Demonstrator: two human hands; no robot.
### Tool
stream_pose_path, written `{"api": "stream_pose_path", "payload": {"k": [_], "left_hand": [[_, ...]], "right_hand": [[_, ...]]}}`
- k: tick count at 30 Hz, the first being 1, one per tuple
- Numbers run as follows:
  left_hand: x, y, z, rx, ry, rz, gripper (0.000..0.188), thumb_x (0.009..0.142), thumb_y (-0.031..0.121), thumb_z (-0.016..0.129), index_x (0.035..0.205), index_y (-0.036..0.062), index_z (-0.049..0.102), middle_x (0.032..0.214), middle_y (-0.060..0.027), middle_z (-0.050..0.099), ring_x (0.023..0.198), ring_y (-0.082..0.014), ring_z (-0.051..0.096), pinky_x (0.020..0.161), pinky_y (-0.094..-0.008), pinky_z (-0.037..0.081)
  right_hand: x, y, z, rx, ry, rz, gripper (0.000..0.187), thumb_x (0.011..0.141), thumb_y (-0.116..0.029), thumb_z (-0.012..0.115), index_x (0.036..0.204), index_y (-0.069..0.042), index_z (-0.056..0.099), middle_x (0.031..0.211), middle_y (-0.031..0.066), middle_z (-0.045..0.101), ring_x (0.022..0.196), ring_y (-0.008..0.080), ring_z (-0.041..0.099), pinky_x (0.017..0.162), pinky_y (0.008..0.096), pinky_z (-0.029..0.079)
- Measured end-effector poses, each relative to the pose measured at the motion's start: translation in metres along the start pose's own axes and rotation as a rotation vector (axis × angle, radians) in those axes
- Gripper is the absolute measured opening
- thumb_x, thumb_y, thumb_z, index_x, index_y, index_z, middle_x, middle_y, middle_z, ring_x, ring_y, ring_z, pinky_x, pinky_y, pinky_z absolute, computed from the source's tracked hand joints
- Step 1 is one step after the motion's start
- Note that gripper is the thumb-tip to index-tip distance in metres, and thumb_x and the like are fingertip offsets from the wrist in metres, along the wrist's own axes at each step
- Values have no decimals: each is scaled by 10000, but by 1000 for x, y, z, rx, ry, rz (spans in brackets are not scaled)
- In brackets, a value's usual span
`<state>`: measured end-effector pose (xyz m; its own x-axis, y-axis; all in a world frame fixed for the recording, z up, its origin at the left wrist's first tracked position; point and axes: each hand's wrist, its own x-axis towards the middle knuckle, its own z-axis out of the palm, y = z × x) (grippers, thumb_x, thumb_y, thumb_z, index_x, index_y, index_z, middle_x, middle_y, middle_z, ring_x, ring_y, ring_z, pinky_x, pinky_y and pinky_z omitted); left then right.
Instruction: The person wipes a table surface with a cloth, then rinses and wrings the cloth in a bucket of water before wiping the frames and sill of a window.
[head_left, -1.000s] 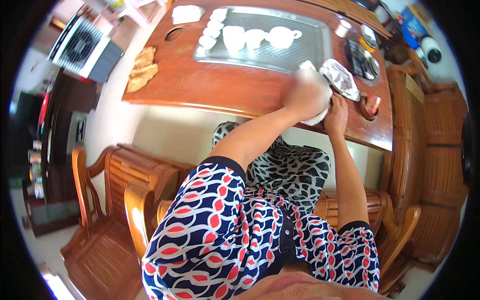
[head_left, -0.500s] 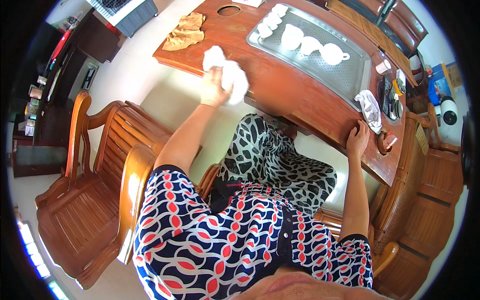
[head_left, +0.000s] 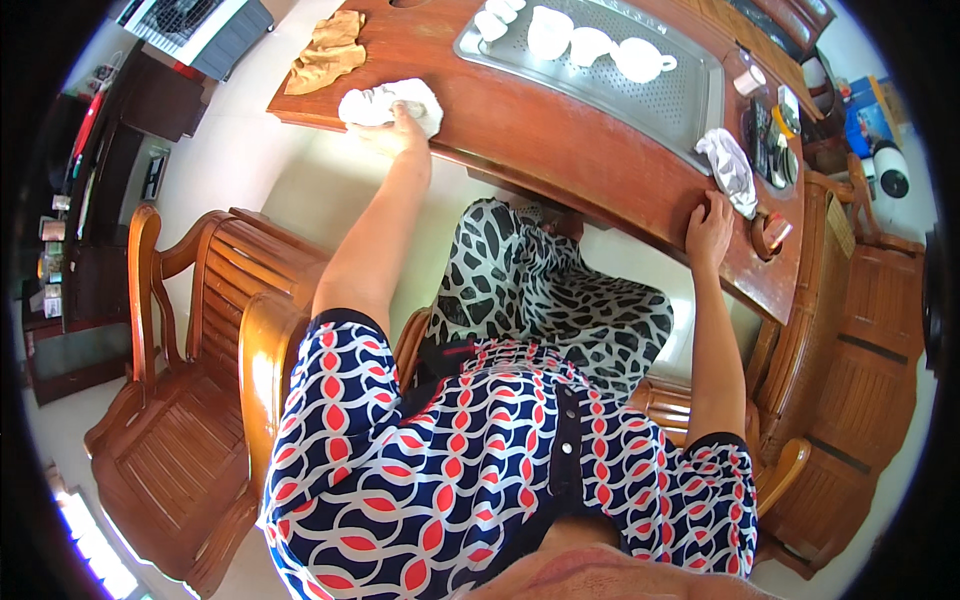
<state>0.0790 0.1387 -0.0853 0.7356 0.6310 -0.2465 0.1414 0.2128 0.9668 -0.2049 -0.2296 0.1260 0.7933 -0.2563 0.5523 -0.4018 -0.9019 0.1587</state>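
A bunched white cloth (head_left: 372,103) lies at the front left edge of the reddish-brown wooden table (head_left: 560,135). My left hand (head_left: 402,132) is closed on it, pressing it against the edge; some of the fingers are hidden. To the right, my right hand (head_left: 708,232) rests on the table's front edge with its fingers stretched out and nothing in them. Just beyond it lies a crumpled pale grey-white cloth (head_left: 732,172). A tan cloth (head_left: 328,55) is spread on the table's far left corner, beyond my left hand.
A metal tray (head_left: 620,95) holds a white teapot (head_left: 640,60) and several white cups. Remote controls (head_left: 762,150) and a small round container (head_left: 772,236) are at the table's right end. Wooden armchairs (head_left: 180,400) flank me; an air cooler (head_left: 205,30) stands at far left.
My left hand has moved left along the table with the white cloth, which is now flattened at the edge. My right hand stays at the right edge. The view has shifted a little.
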Motion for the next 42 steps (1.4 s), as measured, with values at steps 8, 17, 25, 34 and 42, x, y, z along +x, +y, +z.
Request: {"api": "stream_pose_path", "payload": {"k": [8, 17, 25, 34, 42], "left_hand": [[-154, -23, 8, -341, -404, -325, 785, 854, 96, 716, 1470, -16, 244, 1408, -250, 432, 1270, -334, 492, 1098, -429, 396], [-303, 14, 6, -333, -903, -958, 556, 904, 301, 720, 1365, 99, 482, 1388, -81, 532, 1267, -227, 511, 1048, -441, 443], [-160, -5, 7, -572, -521, -1055, 477, 868, 404, 747, 1212, 104, 606, 1182, -66, 656, 1063, -250, 645, 874, -457, 546], [52, -7, -5, -488, -552, -853, 439, 827, 416, 667, 1183, 166, 611, 1163, -43, 661, 1062, -285, 633, 904, -561, 479], [186, -8, -19, -306, -524, -631, 660, 812, 575, 608, 1354, 211, 509, 1350, -58, 560, 1203, -378, 524, 950, -673, 401]], "right_hand": [[4, -10, 5, -25, -23, 0, 302, 905, -162, 575, 1178, -43, 624, 1280, 155, 600, 1199, 351, 541, 1039, 437, 416], [13, -33, 14, 57, -29, -14, 310, 907, -179, 590, 1187, -52, 626, 1290, 151, 596, 1210, 354, 535, 1052, 445, 407], [2, -8, 6, 18, -16, 3, 315, 902, -178, 601, 1194, -63, 626, 1284, 146, 598, 1193, 352, 543, 1049, 441, 411], [-14, 11, -5, -4, -13, 60, 308, 909, -177, 585, 1195, -68, 619, 1291, 149, 596, 1219, 348, 530, 1056, 443, 405], [-10, 14, -3, 44, 24, 94, 294, 894, -180, 603, 1169, -81, 632, 1245, 129, 619, 1180, 342, 552, 1024, 441, 430]]}}
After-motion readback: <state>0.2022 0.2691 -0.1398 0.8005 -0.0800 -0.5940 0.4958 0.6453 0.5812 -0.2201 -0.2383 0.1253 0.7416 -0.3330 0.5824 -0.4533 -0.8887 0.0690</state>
